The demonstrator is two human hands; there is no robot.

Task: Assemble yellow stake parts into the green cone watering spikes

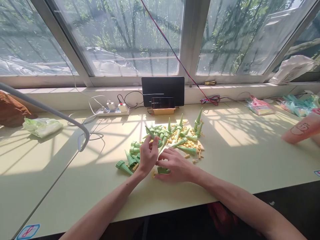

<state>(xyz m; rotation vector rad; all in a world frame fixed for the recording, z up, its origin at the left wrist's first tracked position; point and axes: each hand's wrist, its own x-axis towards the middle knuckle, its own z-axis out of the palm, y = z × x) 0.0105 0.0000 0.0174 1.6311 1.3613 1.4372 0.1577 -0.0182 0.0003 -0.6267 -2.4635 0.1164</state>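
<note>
My left hand [148, 155] is closed around a green plastic watering spike [150, 132], its tapered end pointing up and away to the left. Low over the table, my right hand [176, 165] curls round another green spike [163, 170], which shows between thumb and forefinger; the palm side is hidden. By the right thumb tip is a small yellow plastic piece [153, 173]. Beyond both hands lies a heap of green spikes [163, 133], a few standing upright, mixed with small yellow pegs [191, 144]. More spikes [123, 166] lie left of my left wrist.
A dark tablet [163, 87] with a phone [163, 102] before it leans at the window. A power strip [113, 111] with cables sits left of it. A grey curved metal tube [62, 115] crosses the left side. A pink cup [301, 128] stands at right.
</note>
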